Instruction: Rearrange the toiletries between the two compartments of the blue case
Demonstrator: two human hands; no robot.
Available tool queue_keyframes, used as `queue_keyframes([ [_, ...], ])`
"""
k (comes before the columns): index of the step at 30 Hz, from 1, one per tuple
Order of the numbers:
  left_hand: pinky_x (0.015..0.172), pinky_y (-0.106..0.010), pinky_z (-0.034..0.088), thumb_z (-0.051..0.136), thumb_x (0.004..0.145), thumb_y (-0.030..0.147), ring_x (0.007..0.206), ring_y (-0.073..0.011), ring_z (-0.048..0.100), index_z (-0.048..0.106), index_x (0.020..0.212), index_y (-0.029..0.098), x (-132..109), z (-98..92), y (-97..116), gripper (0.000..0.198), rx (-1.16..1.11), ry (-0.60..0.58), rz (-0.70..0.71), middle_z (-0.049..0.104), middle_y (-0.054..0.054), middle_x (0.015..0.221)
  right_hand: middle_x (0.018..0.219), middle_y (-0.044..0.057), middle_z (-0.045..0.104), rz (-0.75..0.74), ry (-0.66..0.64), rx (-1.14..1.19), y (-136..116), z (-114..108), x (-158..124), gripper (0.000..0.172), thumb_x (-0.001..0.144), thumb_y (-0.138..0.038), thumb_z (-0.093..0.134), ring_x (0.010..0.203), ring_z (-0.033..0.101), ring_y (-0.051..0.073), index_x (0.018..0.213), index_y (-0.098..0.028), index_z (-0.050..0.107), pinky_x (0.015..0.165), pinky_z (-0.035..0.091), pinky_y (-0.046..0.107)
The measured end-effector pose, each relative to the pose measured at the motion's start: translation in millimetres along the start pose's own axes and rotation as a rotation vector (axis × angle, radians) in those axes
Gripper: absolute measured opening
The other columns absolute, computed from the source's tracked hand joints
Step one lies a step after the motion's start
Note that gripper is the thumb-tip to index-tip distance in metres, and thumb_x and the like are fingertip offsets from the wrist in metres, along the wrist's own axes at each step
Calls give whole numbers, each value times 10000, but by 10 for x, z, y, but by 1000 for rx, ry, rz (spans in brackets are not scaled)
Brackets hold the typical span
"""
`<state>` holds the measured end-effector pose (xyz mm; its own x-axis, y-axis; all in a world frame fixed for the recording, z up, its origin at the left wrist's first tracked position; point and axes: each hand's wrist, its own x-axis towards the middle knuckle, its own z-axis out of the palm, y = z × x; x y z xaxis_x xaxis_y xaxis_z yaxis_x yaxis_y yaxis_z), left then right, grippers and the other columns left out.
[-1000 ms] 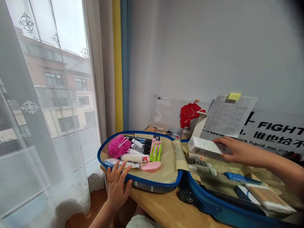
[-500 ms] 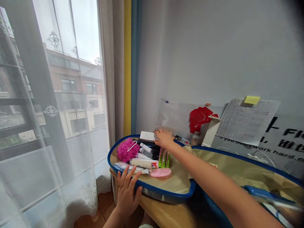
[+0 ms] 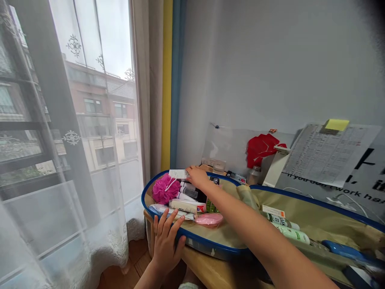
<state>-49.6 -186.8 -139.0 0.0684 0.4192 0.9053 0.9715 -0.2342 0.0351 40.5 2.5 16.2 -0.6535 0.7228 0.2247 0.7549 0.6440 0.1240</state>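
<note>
At far right, a grey wall sign (image 3: 327, 188) is carrying the English line "if you don't work har", which is running off the view's edge beneath large black strokes (the sheet above is overlapping its start). That printed sheet (image 3: 327, 154) is showing a dense table, too small to read. Near the centre, a white tube (image 3: 184, 206) is displaying a red-and-blue logo, while a green-printed bottle (image 3: 293, 234) at right is bearing lettering; neither is legible.
</note>
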Motion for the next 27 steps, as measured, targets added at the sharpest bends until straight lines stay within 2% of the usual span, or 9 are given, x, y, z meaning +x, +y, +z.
queue_keyframes([
  [4,1170,-490,78,451,868,243,1409,-253,246,558,1236,176,-12,14,-9,389,-12,7,-3,549,-115,1318,1249,81,549,-16,1,56,-3,49,26,376,888,-377,548,1099,552,201,1210,-185,538,921,481,442],
  [7,1168,-502,88,446,872,252,1405,-260,257,554,1246,190,-24,28,-16,394,-16,2,-11,543,-107,1329,1289,87,526,-49,3,111,74,2,-6,410,881,-383,558,1136,535,217,1238,-186,522,946,464,466],
  [10,1166,-505,92,452,868,251,1410,-263,249,540,1260,197,-38,38,-29,406,-12,-13,-20,527,-104,1349,1325,93,501,-71,18,172,261,-164,-110,436,876,-385,564,1168,516,230,1260,-187,508,965,449,483],
  [13,1166,-499,87,457,867,257,1414,-260,240,531,1266,201,-50,48,-44,410,-9,-5,-15,529,-104,1346,1321,91,508,-69,46,235,552,-419,-340,419,884,-384,551,1167,518,223,1256,-193,512,976,441,480],
  [16,1168,-490,81,456,869,255,1412,-252,246,524,1273,206,-51,51,-48,413,-15,8,-13,540,-101,1332,1308,93,522,-20,78,296,884,-679,-738,414,900,-397,518,1154,528,212,1259,-191,508,973,441,465],
  [20,1166,-502,93,448,871,250,1406,-262,263,508,1299,225,-37,38,-34,433,-35,7,-46,543,-92,1330,1269,88,560,85,48,346,1262,-895,-1462,417,900,-416,442,1119,556,191,1249,-205,527,933,461,380],
  [23,1166,-499,89,450,874,238,1406,-261,260,498,1308,220,-24,29,-33,436,-57,10,-45,543,-97,1324,1147,73,640,160,-71,365,1456,-910,-2032,393,836,-449,453,1044,606,197,1132,-252,618,904,472,345],
  [27,1167,-491,83,459,876,224,1408,-251,251,494,1310,213,-22,24,-44,436,-68,17,-30,534,-102,1328,1004,58,709,274,-253,387,1619,-773,-2704,252,732,-384,544,937,664,208,918,-329,705,844,502,330],
])
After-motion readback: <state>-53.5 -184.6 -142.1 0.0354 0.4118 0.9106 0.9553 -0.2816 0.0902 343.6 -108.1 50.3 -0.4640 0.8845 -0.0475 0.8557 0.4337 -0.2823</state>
